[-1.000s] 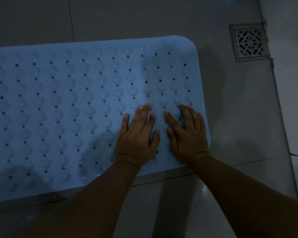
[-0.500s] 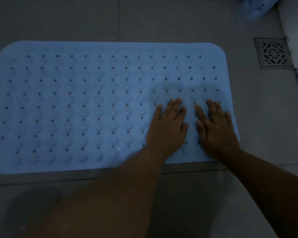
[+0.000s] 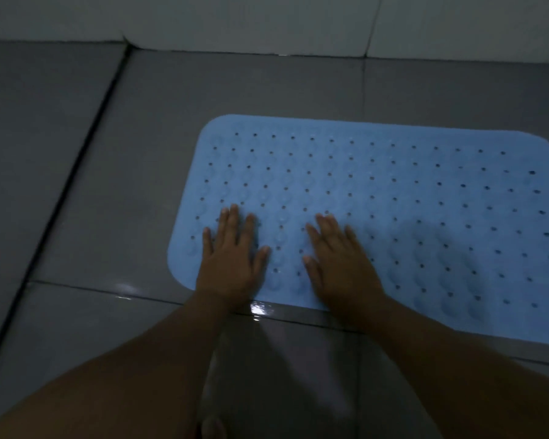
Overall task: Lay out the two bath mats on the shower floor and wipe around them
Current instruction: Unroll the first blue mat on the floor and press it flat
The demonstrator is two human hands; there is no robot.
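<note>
A light blue bath mat (image 3: 393,191) with rows of small holes and bumps lies flat on the grey tiled shower floor (image 3: 140,172). My left hand (image 3: 232,258) presses flat on the mat's near left corner, fingers straight and spread. My right hand (image 3: 339,261) lies flat on the mat just to the right of it, palm down. Only one mat is in view; its right end runs past the frame's edge.
A white tiled wall (image 3: 267,23) rises behind the floor at the top. A dark groove (image 3: 61,198) runs diagonally across the floor on the left. A wet glint (image 3: 257,310) shows on the tile at the mat's near edge.
Both hands have slid from the mat's right end to its left end, still flat on it. The view has swung left; the floor drain and the second blue thing are out of frame.
</note>
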